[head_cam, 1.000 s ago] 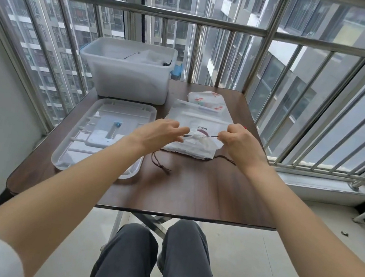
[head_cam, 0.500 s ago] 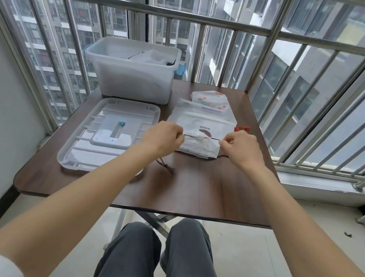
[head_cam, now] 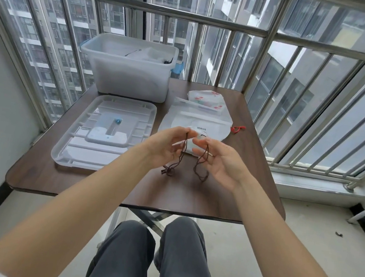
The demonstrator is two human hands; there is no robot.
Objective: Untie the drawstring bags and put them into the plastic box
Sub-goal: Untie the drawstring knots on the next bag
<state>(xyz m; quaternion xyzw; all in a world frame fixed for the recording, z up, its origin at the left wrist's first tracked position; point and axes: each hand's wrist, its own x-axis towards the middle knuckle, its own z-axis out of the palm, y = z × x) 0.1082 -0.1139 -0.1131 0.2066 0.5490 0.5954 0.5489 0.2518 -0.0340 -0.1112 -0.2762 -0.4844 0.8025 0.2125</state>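
Dark brown wooden folding table [head_cam: 90, 186] on a pale tiled floor [head_cam: 289, 259]; steel balcony railing [head_cam: 148, 8] on the far and right sides, grey high-rise blocks [head_cam: 76, 20] beyond; daylight.

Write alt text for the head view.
Both hands, left hand and right hand, pinch dark brown drawstring cords of a small white drawstring bag above a dark wooden table. Behind stand a translucent plastic box and its flat lid.

Translucent plastic box [head_cam: 129, 77], wood-look table [head_cam: 91, 182]
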